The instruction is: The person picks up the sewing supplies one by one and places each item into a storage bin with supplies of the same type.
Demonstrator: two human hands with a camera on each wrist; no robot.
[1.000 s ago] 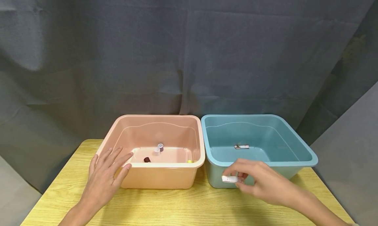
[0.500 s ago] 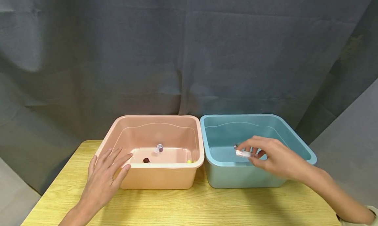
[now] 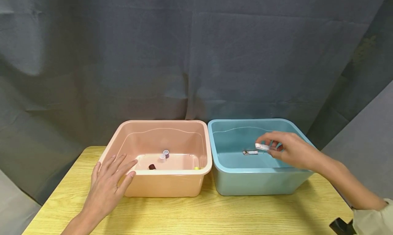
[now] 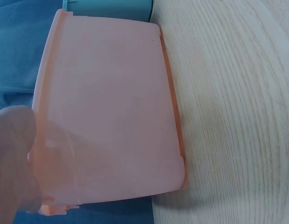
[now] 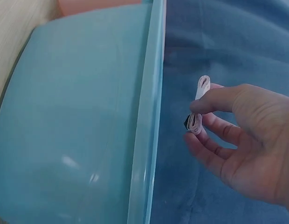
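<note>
My right hand [image 3: 290, 149] is over the blue bin [image 3: 261, 183], pinching a flat-rolled white tape [image 3: 262, 146] between thumb and fingers. In the right wrist view, the tape [image 5: 202, 88] shows looped layers and a small black bit near its lower end. Below, on the bin's floor, lies a similar small whitish strip [image 3: 250, 152] with a dark end. My left hand [image 3: 105, 183] has its fingers spread at the front left corner of the pink bin [image 3: 162, 185]. A thumb [image 4: 16, 126] shows beside that bin's rim in the left wrist view.
Inside the pink bin are two small spools [image 3: 164, 155], a dark cylinder [image 3: 152, 167] and a yellow piece [image 3: 197, 168]. Both bins stand side by side on a wooden table [image 3: 184, 216]. A dark curtain [image 3: 138, 57] hangs behind. A black object [image 3: 341, 226] is by the right sleeve.
My right hand has carried the white tape up and rightward, from in front of the blue bin to over its inside. The left hand has stayed in place.
</note>
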